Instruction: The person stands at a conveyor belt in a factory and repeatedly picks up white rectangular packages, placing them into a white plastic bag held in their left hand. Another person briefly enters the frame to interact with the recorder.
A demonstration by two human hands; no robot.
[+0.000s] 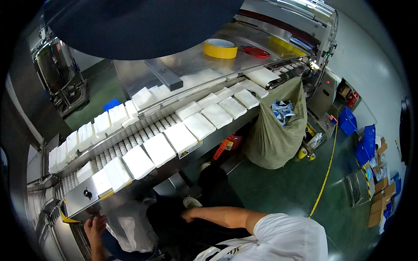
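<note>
At the lower left, my left hand [95, 225] is raised beside the near end of a steel conveyor, just below its metal end plate [82, 198]. Its fingers are loosely bent and a little apart, and I see nothing in them. My right hand [188, 215] rests low on my dark trouser leg, its fingers too hidden to read. White folded sheets [180, 137] lie in a slanting row along the conveyor's near edge. More white stacks [101, 124] line the far side, with a track of small rollers [130, 141] between. A clear plastic bag with white contents [130, 228] sits beside my left hand.
Yellow tape [220, 48] and a red tape ring [256, 52] lie on the steel cover. A large green sack [278, 143] holding crumpled wrappers stands right of the conveyor. Blue crates [365, 145] and cardboard boxes [381, 200] stand farther right. A dark disc-shaped edge hides the top.
</note>
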